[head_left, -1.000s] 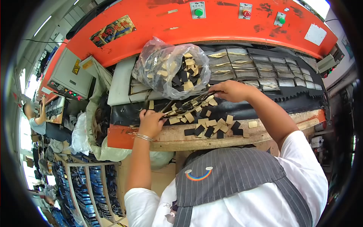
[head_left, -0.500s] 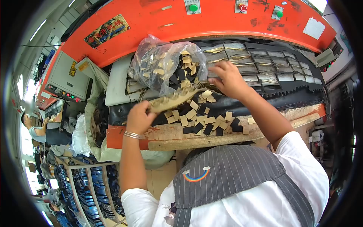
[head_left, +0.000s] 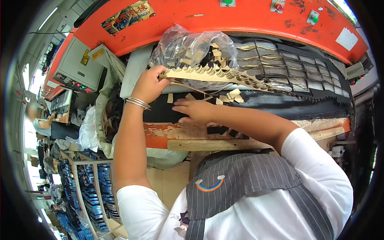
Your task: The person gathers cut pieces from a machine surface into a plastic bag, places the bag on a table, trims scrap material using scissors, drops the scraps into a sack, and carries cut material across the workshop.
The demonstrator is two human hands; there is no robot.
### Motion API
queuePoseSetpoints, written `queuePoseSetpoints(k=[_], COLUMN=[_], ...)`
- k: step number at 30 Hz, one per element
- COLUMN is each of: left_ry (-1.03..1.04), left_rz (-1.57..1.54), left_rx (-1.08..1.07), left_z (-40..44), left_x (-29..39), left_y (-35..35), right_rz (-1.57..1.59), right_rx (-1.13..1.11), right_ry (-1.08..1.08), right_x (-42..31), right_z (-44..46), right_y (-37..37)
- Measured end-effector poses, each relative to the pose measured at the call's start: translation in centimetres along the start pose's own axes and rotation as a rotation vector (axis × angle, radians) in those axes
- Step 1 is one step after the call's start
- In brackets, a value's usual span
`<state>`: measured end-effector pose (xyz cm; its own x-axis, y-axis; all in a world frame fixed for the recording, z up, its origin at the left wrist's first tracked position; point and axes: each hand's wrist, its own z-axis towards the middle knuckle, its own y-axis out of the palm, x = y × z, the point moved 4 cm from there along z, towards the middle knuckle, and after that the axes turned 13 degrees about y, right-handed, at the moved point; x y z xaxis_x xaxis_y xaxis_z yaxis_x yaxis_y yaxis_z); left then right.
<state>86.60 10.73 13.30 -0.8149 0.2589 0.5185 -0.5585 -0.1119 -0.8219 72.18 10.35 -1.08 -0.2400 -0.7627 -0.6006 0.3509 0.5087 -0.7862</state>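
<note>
Pinching one end of the jagged strip (head_left: pixel 208 76), the left hand (head_left: pixel 150 85) holds it beyond the open, palm-down right hand (head_left: pixel 196 111), near scattered cut pieces (head_left: pixel 232 96).

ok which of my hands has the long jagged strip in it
The left hand, with silver bangles on its wrist. It pinches one end of the jagged strip; the right hand, bare-wristed, is over the black sheet.

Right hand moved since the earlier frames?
Yes. The right hand has moved left and toward the wearer: from the right side of the bag to its near side.
</note>
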Motion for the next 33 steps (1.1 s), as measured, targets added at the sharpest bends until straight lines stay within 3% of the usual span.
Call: queuePoseSetpoints(k=[6,8,11,16,21,23,24,25,28,29,32,33], left_ry=[0.002,-0.003,0.044,0.064,0.047,0.057,0.039,0.019,0.018,0.017,-0.004,-0.001], left_rz=[-0.033,-0.032,-0.007,-0.145,-0.215,-0.183,-0.212,-0.241,-0.225,-0.218,-0.257,-0.257], left_rx=[-0.039,-0.029,0.016,0.176,0.184,0.167,0.172,0.177,0.171,0.173,0.184,0.185], left_z=[0.7,0.5,0.2,0.2,1.1,1.4,1.4,1.4,1.3,1.3,1.0,1.0], left_x=[-0.9,-0.9,-1.5,-4.6,-5.4,-5.6,-6.3,-6.3,-6.1,-6.2,-6.3,-6.4], left_y=[-0.1,-0.4,-0.4,1.0,1.6,1.5,1.8,1.9,1.9,1.9,2.2,2.3], right_rz=[-0.253,-0.278,-0.407,-0.386,-0.496,-0.439,-0.412,-0.415,-0.338,-0.337,0.023,0.022], right_rx=[-0.282,-0.379,-0.395,-0.359,-0.407,-0.32,-0.071,-0.063,0.337,0.341,0.118,0.121], right_ry=[0.139,0.219,0.154,0.266,0.432,0.328,0.183,0.192,0.477,0.479,0.951,0.951], right_x=[0.0,0.5,1.2,3.3,1.0,0.5,0.4,1.0,1.9,1.8,3.0,3.7], right_z=[7.7,7.4,4.2,-5.0,-10.9,-11.1,-10.7,-10.2,-8.3,-7.9,-7.1,-6.9], right_y=[3.6,4.4,4.5,1.1,-3.6,-4.5,-4.9,-4.6,-5.7,-5.8,-7.2,-6.7])
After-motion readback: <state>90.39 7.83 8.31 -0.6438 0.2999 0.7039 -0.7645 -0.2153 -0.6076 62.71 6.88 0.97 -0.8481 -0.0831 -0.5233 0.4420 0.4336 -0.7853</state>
